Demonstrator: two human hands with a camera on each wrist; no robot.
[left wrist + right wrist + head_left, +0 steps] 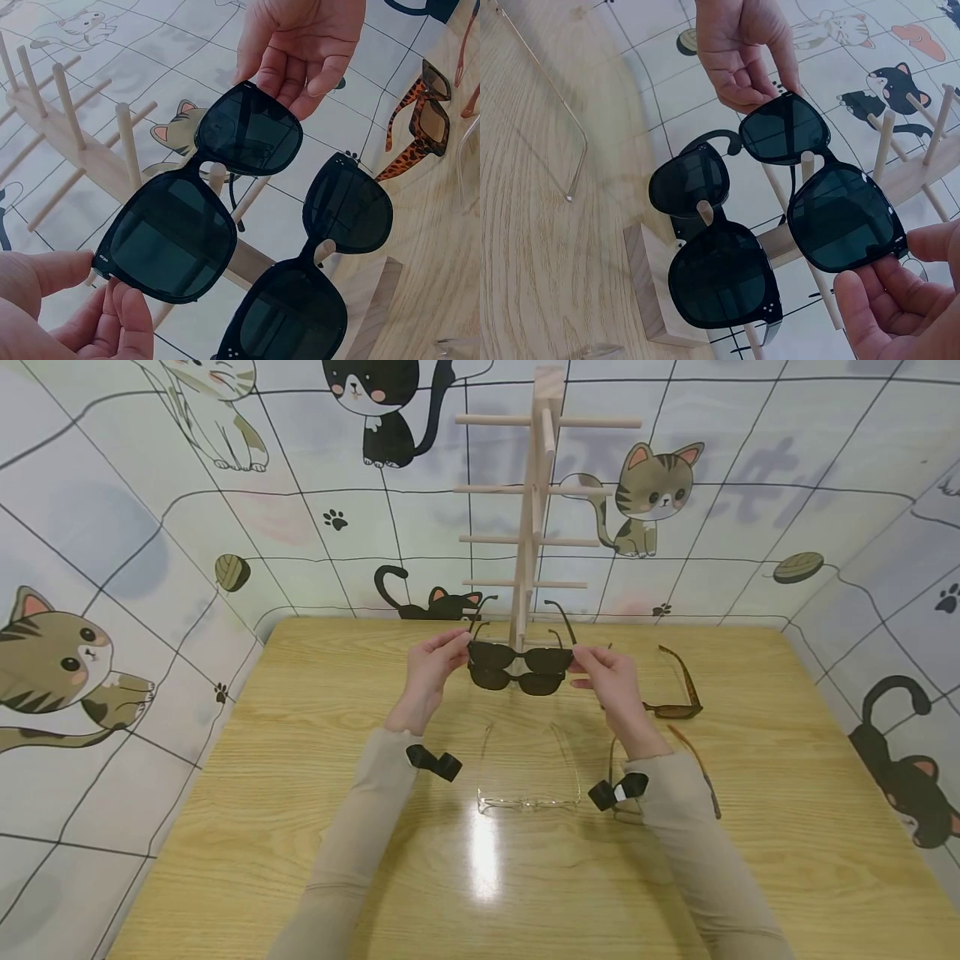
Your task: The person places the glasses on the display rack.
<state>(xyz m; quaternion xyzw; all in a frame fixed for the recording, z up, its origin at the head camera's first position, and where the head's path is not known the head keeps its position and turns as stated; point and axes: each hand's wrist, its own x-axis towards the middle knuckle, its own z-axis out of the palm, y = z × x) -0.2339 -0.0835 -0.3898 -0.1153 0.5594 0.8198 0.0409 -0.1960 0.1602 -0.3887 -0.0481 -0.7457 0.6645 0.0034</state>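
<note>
Beige sleeves foremost, my left hand and right hand finger-and-thumb pinch black sunglasses by the wooden peg rack.

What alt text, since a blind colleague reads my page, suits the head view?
A person's left hand and right hand hold dark sunglasses by both ends before a wooden peg rack, with a second dark pair visible just below. Clear glasses and brown sunglasses are among those on the wooden table.
</note>
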